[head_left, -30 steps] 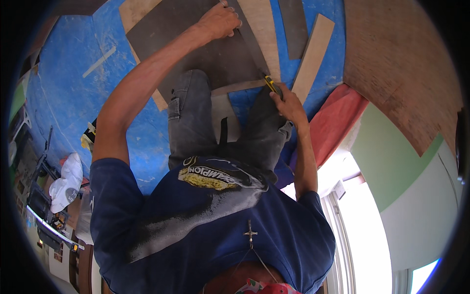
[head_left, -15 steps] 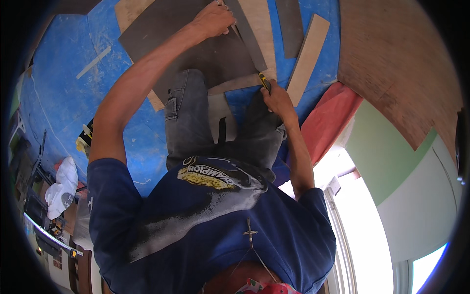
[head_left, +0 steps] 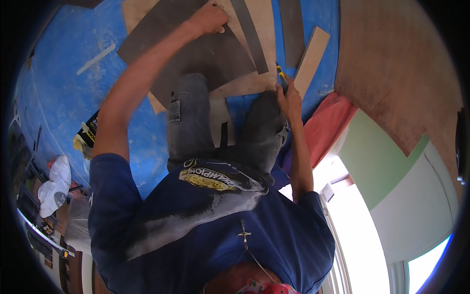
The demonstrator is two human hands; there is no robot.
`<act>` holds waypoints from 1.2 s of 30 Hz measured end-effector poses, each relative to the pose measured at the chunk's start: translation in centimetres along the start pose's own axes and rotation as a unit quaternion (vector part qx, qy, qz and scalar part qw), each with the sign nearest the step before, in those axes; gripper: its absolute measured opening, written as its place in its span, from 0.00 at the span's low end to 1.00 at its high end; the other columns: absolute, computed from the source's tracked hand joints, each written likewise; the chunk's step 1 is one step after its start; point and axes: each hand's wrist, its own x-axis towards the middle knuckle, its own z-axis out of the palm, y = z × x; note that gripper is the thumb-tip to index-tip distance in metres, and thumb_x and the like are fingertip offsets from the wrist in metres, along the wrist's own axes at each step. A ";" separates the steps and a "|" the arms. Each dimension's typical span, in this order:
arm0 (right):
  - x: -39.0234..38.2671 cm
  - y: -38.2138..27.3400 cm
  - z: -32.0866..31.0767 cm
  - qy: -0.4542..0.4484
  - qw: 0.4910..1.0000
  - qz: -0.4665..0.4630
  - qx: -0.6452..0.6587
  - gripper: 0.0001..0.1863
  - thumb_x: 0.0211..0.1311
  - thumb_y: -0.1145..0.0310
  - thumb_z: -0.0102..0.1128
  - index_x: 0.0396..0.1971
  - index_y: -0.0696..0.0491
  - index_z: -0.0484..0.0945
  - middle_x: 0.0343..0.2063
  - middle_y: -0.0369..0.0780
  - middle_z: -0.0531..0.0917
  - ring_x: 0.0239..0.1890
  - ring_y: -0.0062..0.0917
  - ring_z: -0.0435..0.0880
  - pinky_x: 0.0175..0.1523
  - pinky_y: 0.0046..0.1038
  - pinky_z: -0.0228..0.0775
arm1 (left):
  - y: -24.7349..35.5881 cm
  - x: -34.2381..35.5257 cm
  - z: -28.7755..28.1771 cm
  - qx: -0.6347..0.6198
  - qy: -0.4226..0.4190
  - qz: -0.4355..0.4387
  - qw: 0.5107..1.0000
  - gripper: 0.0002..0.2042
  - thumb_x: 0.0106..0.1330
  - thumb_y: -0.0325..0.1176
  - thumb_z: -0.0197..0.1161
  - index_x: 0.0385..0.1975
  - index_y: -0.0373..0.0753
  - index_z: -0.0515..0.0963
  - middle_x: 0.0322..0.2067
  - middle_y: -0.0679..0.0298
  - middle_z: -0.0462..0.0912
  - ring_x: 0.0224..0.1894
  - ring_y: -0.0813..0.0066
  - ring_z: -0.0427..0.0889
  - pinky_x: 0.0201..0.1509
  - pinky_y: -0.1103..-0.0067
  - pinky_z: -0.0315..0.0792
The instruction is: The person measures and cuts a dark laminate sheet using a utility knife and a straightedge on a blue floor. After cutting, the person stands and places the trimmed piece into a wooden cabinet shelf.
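My left hand [head_left: 210, 18] is closed at the right edge of a dark brown sheet [head_left: 181, 54], fingers curled over that edge. The sheet lies on a tan plywood board [head_left: 265, 39]. Beside it, a narrow dark strip [head_left: 250, 39] rests apart from the sheet, with tan board showing between them. In my right hand [head_left: 290, 100] is a yellow-and-black utility knife [head_left: 281, 75]. Its tip points up and away from me, over the blue covering just past the board's right edge, clear of the strip. My knees border the near side of the sheet.
Blue sheeting [head_left: 54, 88] covers the floor. Another dark strip [head_left: 292, 34] and a pale wooden strip [head_left: 312, 59] lie to the right. Beyond them stand a brown wood panel [head_left: 391, 59] and red cloth [head_left: 327, 127]. A black-and-yellow package [head_left: 87, 132] lies left.
The gap between the sheet and narrow strip has widened. My left hand has shifted slightly left with the sheet's edge. My right hand has moved the knife rightward, away from the strip's near end.
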 end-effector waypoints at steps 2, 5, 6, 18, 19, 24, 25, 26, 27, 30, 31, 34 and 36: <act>1.7 0.3 1.5 0.046 0.999 -0.016 -0.018 0.28 0.66 0.58 0.60 0.64 0.51 0.70 0.40 0.57 0.84 0.43 0.55 0.84 0.49 0.49 0.75 | 0.7 -0.7 0.5 0.010 0.074 0.004 0.997 0.16 0.63 0.42 0.69 0.50 0.48 0.82 0.49 0.66 0.83 0.59 0.67 0.77 0.70 0.58 0.61; 4.1 0.8 3.2 0.074 0.995 -0.027 -0.055 0.29 0.63 0.61 0.64 0.64 0.50 0.70 0.48 0.55 0.81 0.49 0.52 0.83 0.52 0.47 0.75 | 1.1 -3.3 1.7 -0.016 0.179 -0.005 0.984 0.20 0.65 0.38 0.68 0.57 0.49 0.78 0.58 0.68 0.78 0.66 0.68 0.71 0.78 0.52 0.50; 4.5 0.8 3.7 0.116 0.986 -0.086 -0.079 0.30 0.62 0.61 0.65 0.64 0.50 0.70 0.48 0.55 0.81 0.50 0.51 0.82 0.53 0.47 0.75 | 1.5 -4.3 2.3 -0.033 0.187 -0.014 0.982 0.20 0.65 0.37 0.67 0.58 0.49 0.76 0.59 0.67 0.77 0.67 0.67 0.70 0.79 0.49 0.47; 6.4 -7.3 11.6 -0.036 0.981 0.006 0.192 0.32 0.59 0.60 0.67 0.61 0.56 0.71 0.51 0.55 0.81 0.56 0.48 0.80 0.59 0.44 0.72 | 11.9 -34.1 14.9 -0.284 0.159 -0.321 0.889 0.20 0.62 0.32 0.69 0.55 0.44 0.78 0.56 0.54 0.78 0.61 0.51 0.74 0.70 0.58 0.61; 6.4 -7.4 11.8 -0.052 0.983 0.013 0.175 0.32 0.58 0.59 0.68 0.61 0.56 0.72 0.50 0.55 0.81 0.56 0.48 0.80 0.59 0.44 0.72 | 13.3 -36.1 15.6 -0.274 0.134 -0.336 0.891 0.20 0.61 0.32 0.69 0.55 0.43 0.78 0.54 0.53 0.79 0.60 0.50 0.75 0.69 0.59 0.62; 6.1 -6.0 13.4 0.040 0.990 -0.023 0.136 0.32 0.55 0.56 0.68 0.58 0.56 0.75 0.52 0.54 0.81 0.57 0.48 0.79 0.60 0.43 0.71 | 20.1 -42.2 15.9 -0.361 0.114 -0.408 0.831 0.20 0.61 0.35 0.71 0.53 0.38 0.80 0.52 0.48 0.81 0.58 0.47 0.76 0.65 0.62 0.68; 5.8 -5.4 13.9 0.062 0.988 -0.041 0.137 0.32 0.56 0.56 0.67 0.59 0.55 0.74 0.54 0.53 0.80 0.58 0.48 0.78 0.61 0.44 0.71 | 21.3 -43.1 15.5 -0.368 0.121 -0.407 0.828 0.20 0.61 0.35 0.71 0.53 0.38 0.80 0.52 0.48 0.81 0.58 0.47 0.77 0.64 0.62 0.69; 5.5 -4.6 14.4 0.076 0.987 -0.046 0.134 0.33 0.57 0.55 0.66 0.61 0.55 0.73 0.56 0.53 0.78 0.59 0.48 0.78 0.62 0.44 0.70 | 22.3 -43.7 15.2 -0.373 0.120 -0.411 0.823 0.21 0.62 0.36 0.70 0.54 0.37 0.80 0.52 0.48 0.81 0.58 0.47 0.77 0.63 0.62 0.70; 5.4 -4.0 14.8 0.085 0.987 -0.032 0.130 0.33 0.58 0.55 0.65 0.62 0.54 0.72 0.57 0.52 0.77 0.60 0.48 0.78 0.62 0.45 0.70 | 23.1 -44.2 14.9 -0.373 0.120 -0.418 0.819 0.21 0.62 0.36 0.70 0.54 0.37 0.80 0.51 0.47 0.81 0.57 0.48 0.77 0.63 0.62 0.70; 4.9 -2.3 16.2 0.084 0.967 0.014 0.242 0.33 0.59 0.56 0.64 0.63 0.55 0.72 0.57 0.52 0.77 0.61 0.48 0.76 0.63 0.43 0.69 | 25.5 -45.6 14.3 -0.401 0.118 -0.471 0.777 0.21 0.64 0.38 0.69 0.56 0.37 0.79 0.52 0.48 0.82 0.56 0.50 0.79 0.61 0.62 0.72; 4.8 -2.0 16.6 0.085 0.956 0.022 0.281 0.33 0.58 0.56 0.65 0.63 0.55 0.71 0.57 0.52 0.77 0.61 0.47 0.76 0.64 0.42 0.69 | 26.1 -46.1 14.2 -0.397 0.114 -0.467 0.782 0.21 0.64 0.38 0.69 0.56 0.37 0.79 0.53 0.48 0.82 0.56 0.51 0.79 0.61 0.63 0.73; 5.6 -2.2 17.6 0.087 0.907 0.044 0.409 0.34 0.57 0.58 0.66 0.63 0.55 0.71 0.57 0.52 0.77 0.62 0.48 0.75 0.64 0.42 0.68 | 27.6 -47.4 13.9 -0.396 0.086 -0.482 0.777 0.22 0.65 0.39 0.69 0.56 0.36 0.79 0.54 0.48 0.82 0.57 0.52 0.80 0.61 0.63 0.73; 6.1 -2.8 18.0 0.068 0.860 0.071 0.500 0.36 0.56 0.59 0.68 0.64 0.56 0.70 0.58 0.54 0.76 0.62 0.48 0.74 0.65 0.42 0.68 | 28.7 -48.3 13.9 -0.397 0.070 -0.494 0.770 0.22 0.66 0.40 0.69 0.56 0.36 0.79 0.54 0.47 0.82 0.57 0.51 0.80 0.62 0.63 0.73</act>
